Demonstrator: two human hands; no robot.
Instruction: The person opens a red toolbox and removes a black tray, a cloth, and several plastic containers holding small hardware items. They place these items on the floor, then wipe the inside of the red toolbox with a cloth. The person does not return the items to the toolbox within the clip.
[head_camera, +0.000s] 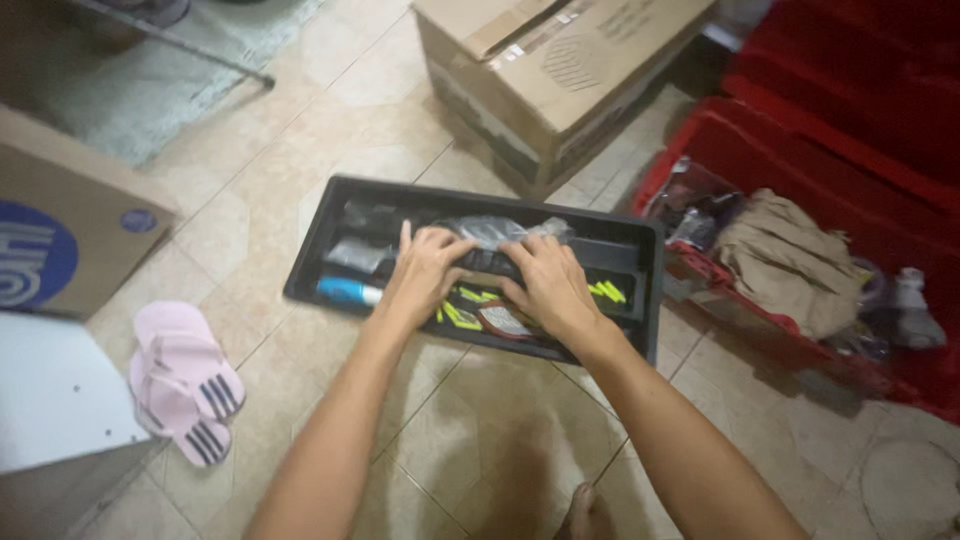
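Both hands (425, 275) (545, 285) curl fingers onto the black bundle (487, 262) lying crosswise in the tray (650, 290).

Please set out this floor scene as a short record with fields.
left hand: palm down on a dark item in the black tray
right hand: palm down on the same dark item
tray contents: yellow-green pieces, blue cylinder, clear plastic wrap
left of tray: pink sandals
behind tray: cardboard box
right of tray: red bin with beige cloth

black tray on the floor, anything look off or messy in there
Nothing looks spilled or broken. The black tray sits slightly askew to the floor tiles, its contents jumbled loosely under the left hand and right hand.
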